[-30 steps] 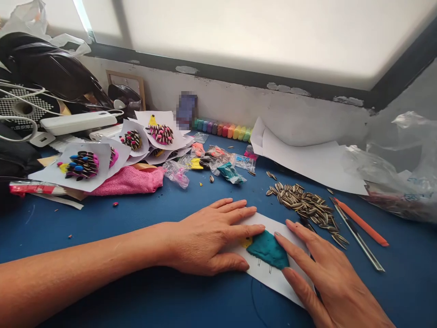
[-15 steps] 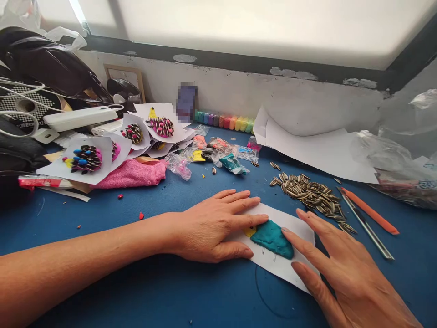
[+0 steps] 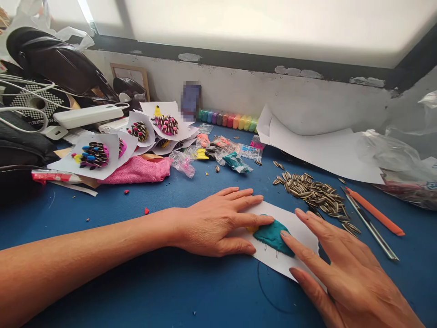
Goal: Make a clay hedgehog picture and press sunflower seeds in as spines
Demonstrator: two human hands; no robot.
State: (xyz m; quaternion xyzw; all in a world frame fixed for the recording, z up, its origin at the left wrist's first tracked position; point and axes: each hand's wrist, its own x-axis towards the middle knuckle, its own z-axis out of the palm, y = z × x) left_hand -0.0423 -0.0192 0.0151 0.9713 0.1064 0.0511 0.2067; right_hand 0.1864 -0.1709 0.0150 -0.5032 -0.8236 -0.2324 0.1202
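A flattened teal piece of modelling clay (image 3: 271, 236) lies on a white paper sheet (image 3: 276, 263), with two small pen-drawn legs below it. Yellow clay (image 3: 251, 229) shows at its left end, partly under a finger. My left hand (image 3: 218, 223) lies flat on the sheet's left side, fingers spread, its index fingertip on the clay's upper edge. From the right, my right hand (image 3: 344, 262) touches the clay's right part with its index fingertip; the other fingers are apart. Behind the sheet is a pile of striped sunflower seeds (image 3: 314, 193).
An orange tool (image 3: 375, 212) and a craft knife (image 3: 370, 223) lie right of the seeds. Bagged clay (image 3: 235, 160), a pink cloth (image 3: 136, 171) and seed-covered clay hedgehogs on paper (image 3: 94, 155) are behind. Blank paper (image 3: 324, 150) leans by the wall.
My right index finger has moved left and further onto the teal clay. My left index fingertip reaches slightly further over its upper edge. The whole view has shifted slightly.
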